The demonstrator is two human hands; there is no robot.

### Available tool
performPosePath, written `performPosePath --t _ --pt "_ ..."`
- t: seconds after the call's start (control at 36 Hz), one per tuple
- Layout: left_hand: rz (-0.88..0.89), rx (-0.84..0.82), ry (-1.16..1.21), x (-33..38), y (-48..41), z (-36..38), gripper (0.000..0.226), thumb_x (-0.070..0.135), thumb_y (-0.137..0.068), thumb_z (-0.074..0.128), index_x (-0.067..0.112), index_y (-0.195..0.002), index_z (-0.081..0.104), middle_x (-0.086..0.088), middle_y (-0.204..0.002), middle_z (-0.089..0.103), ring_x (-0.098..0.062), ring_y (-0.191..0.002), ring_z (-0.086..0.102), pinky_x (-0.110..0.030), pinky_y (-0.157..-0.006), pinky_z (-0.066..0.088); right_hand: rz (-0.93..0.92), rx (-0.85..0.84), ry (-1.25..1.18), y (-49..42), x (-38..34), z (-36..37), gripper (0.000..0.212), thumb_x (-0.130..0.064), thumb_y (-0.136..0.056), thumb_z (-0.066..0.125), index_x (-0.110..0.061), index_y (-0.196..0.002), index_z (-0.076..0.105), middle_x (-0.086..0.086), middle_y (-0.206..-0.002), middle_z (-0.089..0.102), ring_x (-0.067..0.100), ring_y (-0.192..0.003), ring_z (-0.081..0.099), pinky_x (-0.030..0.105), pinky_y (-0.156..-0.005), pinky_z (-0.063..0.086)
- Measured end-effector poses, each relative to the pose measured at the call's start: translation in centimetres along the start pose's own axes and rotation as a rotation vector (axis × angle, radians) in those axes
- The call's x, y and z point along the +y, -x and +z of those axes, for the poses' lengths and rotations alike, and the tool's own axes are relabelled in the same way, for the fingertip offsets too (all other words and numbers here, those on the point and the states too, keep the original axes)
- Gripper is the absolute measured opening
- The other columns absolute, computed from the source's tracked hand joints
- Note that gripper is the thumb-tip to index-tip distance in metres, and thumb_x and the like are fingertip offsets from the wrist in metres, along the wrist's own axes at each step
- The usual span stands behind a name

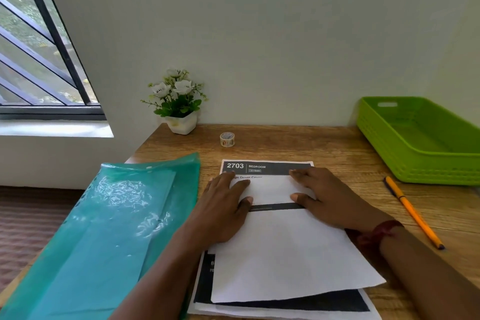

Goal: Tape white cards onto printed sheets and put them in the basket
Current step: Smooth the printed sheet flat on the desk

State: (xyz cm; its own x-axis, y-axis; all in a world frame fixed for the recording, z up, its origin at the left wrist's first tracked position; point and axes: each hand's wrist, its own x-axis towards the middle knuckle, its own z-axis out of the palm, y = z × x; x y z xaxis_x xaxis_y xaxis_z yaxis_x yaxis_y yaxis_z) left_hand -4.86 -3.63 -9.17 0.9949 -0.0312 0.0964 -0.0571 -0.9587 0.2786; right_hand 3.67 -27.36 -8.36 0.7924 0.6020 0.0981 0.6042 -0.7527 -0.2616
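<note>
A printed sheet (267,167) headed "2703 BEDROOM" lies on the wooden desk in front of me. A small white card (270,189) sits on its upper part, below the dark header. My left hand (223,210) presses flat on the card's left side and my right hand (327,197) presses flat on its right side, fingers straight. A larger white sheet (291,257) lies over the lower half of the printed stack. A small roll of tape (227,139) stands behind the sheet. The green basket (389,138) is at the far right, with nothing visible inside.
A teal plastic folder (104,236) holding papers lies to the left, overhanging the desk edge. An orange pencil (413,213) lies to the right of the sheets. A potted white flower plant (178,104) stands at the back by the wall.
</note>
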Motion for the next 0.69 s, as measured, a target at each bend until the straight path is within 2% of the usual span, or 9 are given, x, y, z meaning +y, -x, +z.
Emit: performPosePath --t 0.11,0.22,0.39,0.5,0.58,0.69 --pt "-0.005 -0.008 0.016 0.01 -0.20 -0.10 0.057 0.043 -0.102 0.037 0.028 -0.154 0.019 -0.004 -0.161 0.016 -0.023 -0.149 0.010 -0.040 -0.122 0.014 -0.012 0.017 -0.029 -0.34 0.54 0.44 0.076 -0.062 -0.084 0.034 -0.022 -0.148 0.036 -0.002 -0.134 0.045 0.019 -0.123 0.039 0.037 -0.106 0.035" --pt "0.003 -0.019 0.009 0.37 -0.31 -0.16 0.057 0.039 -0.103 0.036 0.026 -0.155 0.015 -0.004 -0.162 0.015 -0.022 -0.150 0.008 -0.039 -0.121 0.010 -0.027 -0.002 -0.017 -0.85 0.79 0.66 0.066 -0.051 -0.094 0.045 -0.025 -0.151 0.027 -0.001 -0.128 0.039 0.017 -0.120 0.035 0.036 -0.105 0.033" --pt "-0.001 0.013 0.013 -0.03 -0.91 0.27 0.057 0.040 -0.100 0.041 0.028 -0.152 0.021 -0.005 -0.153 0.028 -0.025 -0.142 0.023 -0.042 -0.117 0.028 -0.060 -0.006 -0.012 -0.97 0.92 0.91 0.063 -0.043 -0.098 0.047 -0.024 -0.153 0.023 -0.002 -0.138 0.035 0.017 -0.126 0.031 0.036 -0.110 0.028" --pt "0.006 0.045 0.005 0.15 -1.04 0.09 0.059 0.039 -0.098 0.045 0.028 -0.151 0.023 -0.005 -0.146 0.031 -0.024 -0.137 0.024 -0.041 -0.115 0.030 -0.071 0.019 -0.008 -0.97 1.03 0.95 0.064 -0.044 -0.097 0.048 -0.026 -0.153 0.022 -0.003 -0.135 0.036 0.014 -0.123 0.029 0.029 -0.108 0.026" --pt "0.017 0.094 -0.003 0.24 -0.97 -0.13 0.062 0.040 -0.096 0.049 0.028 -0.151 0.024 -0.003 -0.142 0.029 -0.023 -0.135 0.025 -0.038 -0.113 0.029 -0.087 0.044 -0.037 -0.93 0.93 0.85 0.065 -0.046 -0.095 0.048 -0.025 -0.153 0.025 -0.002 -0.134 0.036 0.014 -0.123 0.029 0.033 -0.108 0.029" --pt "0.049 0.167 -0.008 0.18 -0.96 -0.35 0.067 0.045 -0.092 0.057 0.028 -0.149 0.025 -0.001 -0.140 0.025 -0.021 -0.132 0.024 -0.035 -0.110 0.030 -0.109 0.174 -0.093 -0.69 0.76 0.57 0.068 -0.036 -0.089 0.064 -0.026 -0.149 0.033 -0.003 -0.130 0.036 0.013 -0.120 0.031 0.029 -0.099 0.033"
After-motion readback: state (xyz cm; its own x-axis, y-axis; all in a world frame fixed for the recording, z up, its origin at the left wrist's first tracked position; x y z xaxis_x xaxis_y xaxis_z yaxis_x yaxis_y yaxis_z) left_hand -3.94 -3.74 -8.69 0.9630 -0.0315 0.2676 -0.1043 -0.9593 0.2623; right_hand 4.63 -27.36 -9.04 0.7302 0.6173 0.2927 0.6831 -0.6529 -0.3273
